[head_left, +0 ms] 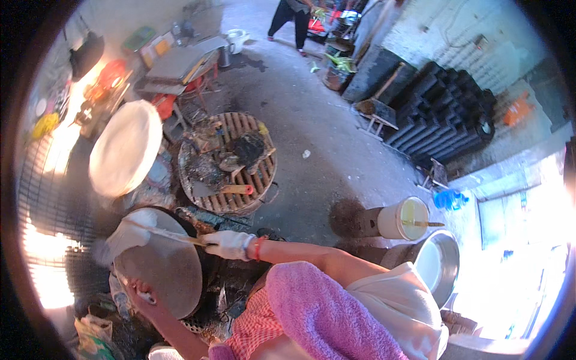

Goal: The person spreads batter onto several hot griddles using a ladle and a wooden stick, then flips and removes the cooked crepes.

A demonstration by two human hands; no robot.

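The gloved right hand (228,245) had its fingers curled closed around the near end of a thin stick (171,234), which reached across the upper part of the round grey griddle (171,273) to a blurred, pale sheet (127,238) at its upper-left side. The bare left hand (143,291) was at the griddle's lower-left edge; whether its fingers pinched anything could not be told. The sheet looked thin, so an uneven pull by the stick might have torn or folded it, and if the griddle was hot, the ungloved fingers could have been burnt by touching its face. The griddle's exposed surface was matt and grey. Beyond it lay a pale round stack (126,149) and a slatted round stand (234,127) bearing dark clutter and a red-handled tool (240,189). The grey floor (300,186) was stained in patches; a white bucket (393,221) stood near a metal basin (453,264) on the right, dark cylinders (444,114) were piled against the wall, and another person (297,12) stood at the far end.
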